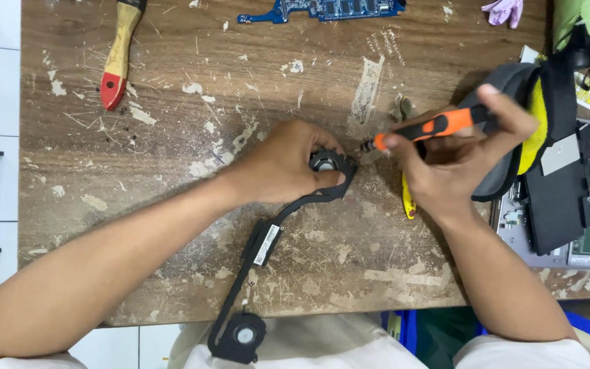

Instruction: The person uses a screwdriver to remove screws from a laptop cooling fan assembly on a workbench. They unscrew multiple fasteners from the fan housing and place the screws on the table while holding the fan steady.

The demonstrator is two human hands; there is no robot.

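Left hand (285, 164) clamped on upper fan of black fan assy (268, 239), mid-bench, lower fan overhanging near edge. Right hand (455, 154) pinching orange screwdriver (431, 128), tip just beside fan. Advise: keep driver square to screw, firm downward pressure, assy pinned flat.

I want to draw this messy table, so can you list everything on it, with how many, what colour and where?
Cooling assembly: one, black, two round fans joined by a thin bar, table middle down to the near edge.
Screwdriver: one, orange and black, tip near the upper fan.
Paintbrush: one, wooden handle with red end, top left.
Circuit board: one, blue, top edge.
Glove: one, purple, top right.
Yellow tool: one, partly hidden under the right hand.
Opened laptop: one, grey and black, right edge.
Table: one, brown wood, scratched, with white flecks.
Left hand: on the upper fan.
Right hand: fingers around the screwdriver.
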